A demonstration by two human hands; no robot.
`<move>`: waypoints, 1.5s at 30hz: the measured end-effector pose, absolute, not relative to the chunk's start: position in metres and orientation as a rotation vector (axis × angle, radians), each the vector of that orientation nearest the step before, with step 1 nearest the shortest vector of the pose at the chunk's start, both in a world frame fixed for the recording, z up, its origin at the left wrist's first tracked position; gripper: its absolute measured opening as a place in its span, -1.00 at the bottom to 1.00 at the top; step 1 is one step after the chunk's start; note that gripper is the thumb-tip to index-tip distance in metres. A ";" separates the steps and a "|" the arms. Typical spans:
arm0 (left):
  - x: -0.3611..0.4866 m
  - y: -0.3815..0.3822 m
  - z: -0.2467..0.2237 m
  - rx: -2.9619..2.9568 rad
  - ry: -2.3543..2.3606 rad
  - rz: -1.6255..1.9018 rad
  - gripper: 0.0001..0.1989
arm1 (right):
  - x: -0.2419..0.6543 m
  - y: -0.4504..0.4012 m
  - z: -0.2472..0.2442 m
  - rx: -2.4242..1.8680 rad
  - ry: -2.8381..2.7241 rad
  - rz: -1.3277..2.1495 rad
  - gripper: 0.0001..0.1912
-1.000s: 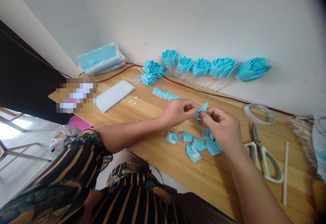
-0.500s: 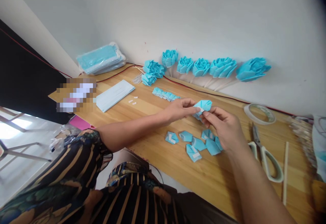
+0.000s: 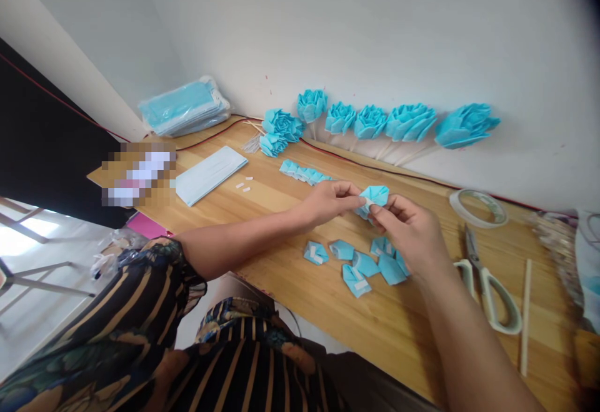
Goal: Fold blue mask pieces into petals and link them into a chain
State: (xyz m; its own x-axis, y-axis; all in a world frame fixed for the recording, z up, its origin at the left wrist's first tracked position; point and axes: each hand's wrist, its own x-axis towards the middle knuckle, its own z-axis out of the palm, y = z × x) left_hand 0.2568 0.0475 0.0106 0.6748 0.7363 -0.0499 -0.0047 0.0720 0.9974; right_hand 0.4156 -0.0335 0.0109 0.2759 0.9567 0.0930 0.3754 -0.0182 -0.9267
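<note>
Between my two hands is a folded blue petal piece with a small white strip on it, held above the table. My left hand pinches its left side between thumb and fingers. On the right side, my right hand grips it, the thumb pressed near the white strip. Below lie several loose folded blue pieces, some with white tape strips. Behind my left hand a row of joined blue petals rests on the wood; its right end is hidden by the hand.
Blue flowers on pale sticks lean along the wall. Scissors, a tape roll and a thin stick lie to the right. A folded pale-blue sheet, small white strips and a bagged stack of masks are left.
Both hands stay almost in place with the blue petal piece. My right thumb has shifted slightly left, toward the white strip.
</note>
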 end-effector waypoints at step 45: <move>0.255 0.058 0.003 1.822 0.579 0.682 -0.74 | 0.426 -0.034 0.013 -1.633 -1.372 0.719 -0.82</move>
State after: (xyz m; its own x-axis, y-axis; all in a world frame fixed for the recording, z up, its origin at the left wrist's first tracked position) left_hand 0.2554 0.0580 0.0032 0.7196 0.6709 0.1790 0.0685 -0.3252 0.9432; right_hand 0.4258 -0.0338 0.0132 0.2288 0.9687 0.0965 0.4721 -0.0237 -0.8812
